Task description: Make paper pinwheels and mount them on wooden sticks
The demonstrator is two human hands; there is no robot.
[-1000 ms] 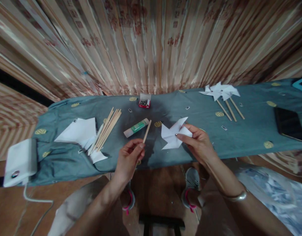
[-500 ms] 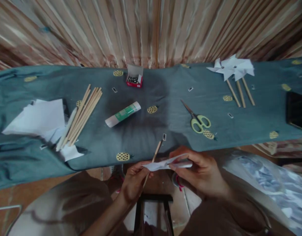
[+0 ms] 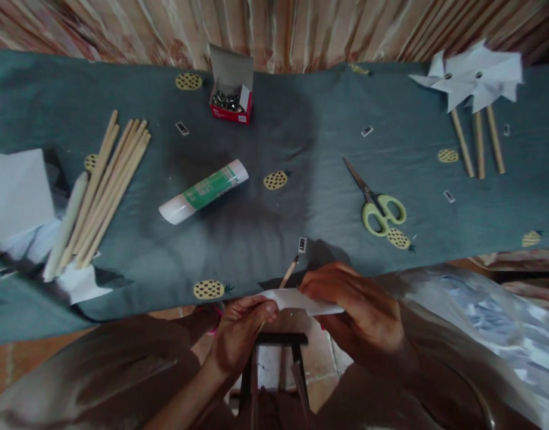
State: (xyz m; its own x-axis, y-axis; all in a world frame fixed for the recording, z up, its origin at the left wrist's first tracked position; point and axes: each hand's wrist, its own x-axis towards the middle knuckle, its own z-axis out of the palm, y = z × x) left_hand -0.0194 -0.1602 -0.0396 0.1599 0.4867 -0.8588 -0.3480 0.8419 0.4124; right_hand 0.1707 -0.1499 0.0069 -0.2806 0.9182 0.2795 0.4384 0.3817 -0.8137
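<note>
A folded piece of white paper (image 3: 289,298) is held between my two hands near the front edge of the cloth. My left hand (image 3: 243,325) pinches its left end, thumb on top, along with a thin wooden stick (image 3: 289,272) whose dark-tipped upper end sticks out behind the paper. My right hand (image 3: 359,307) grips the right part, fingers over the top and thumb mostly hidden below. Beyond the hands lie a glue stick (image 3: 205,191) with a green label and green-handled scissors (image 3: 377,206). An opened red box (image 3: 231,107) of small metal pins or fasteners stands at the back.
Left on the green cloth (image 3: 296,209) are a bundle of wooden sticks (image 3: 108,191), white paper sheets (image 3: 17,194) and a paper scrap (image 3: 84,283). Several white paper pinwheels (image 3: 478,74) on sticks lie at back right. A pleated curtain (image 3: 301,36) hangs behind. A dark stool-like frame (image 3: 281,339) is below.
My right fingers have moved over the paper's top, and the paper looks flatter, its open loop pressed together. The view has moved closer to the table. My left hand keeps its pinch.
</note>
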